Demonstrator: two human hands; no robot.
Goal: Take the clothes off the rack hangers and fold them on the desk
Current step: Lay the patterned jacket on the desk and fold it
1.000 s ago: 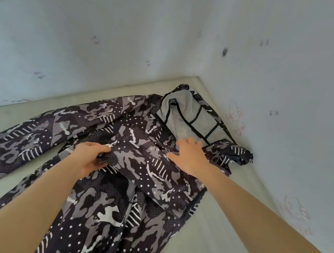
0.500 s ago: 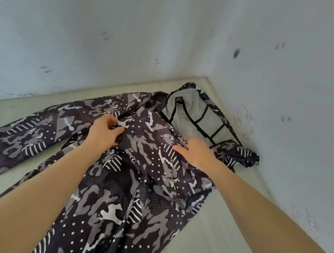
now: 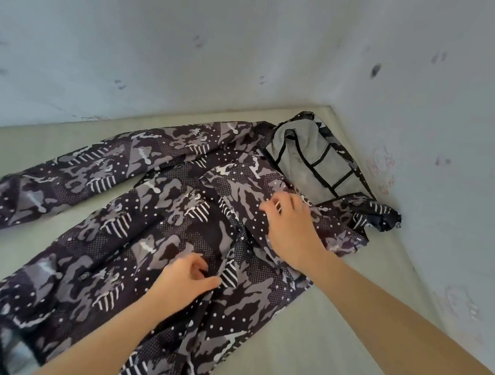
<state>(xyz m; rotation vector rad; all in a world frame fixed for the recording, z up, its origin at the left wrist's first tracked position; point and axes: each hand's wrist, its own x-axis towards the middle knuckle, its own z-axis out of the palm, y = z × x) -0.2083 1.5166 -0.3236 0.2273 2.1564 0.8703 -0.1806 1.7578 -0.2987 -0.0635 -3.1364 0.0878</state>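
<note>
Left arm: bare, reaching up from the lower edge of view, forearm crossing the lower body of the jacket [image 3: 164, 238].
Left hand [image 3: 187, 279]: over the jacket's middle front, fingers curled toward the thumb, tips pinching at the cloth by the centre opening.
Right arm: bare, stretched long from the lower right corner toward the jacket's chest.
Right hand [image 3: 290, 228]: palm down on the jacket's upper chest, just below the hood; fingers spread and slightly bent, pressing on the cloth.
Hands relative to each other: apart, right hand nearer the hood, left nearer the hem.
</note>
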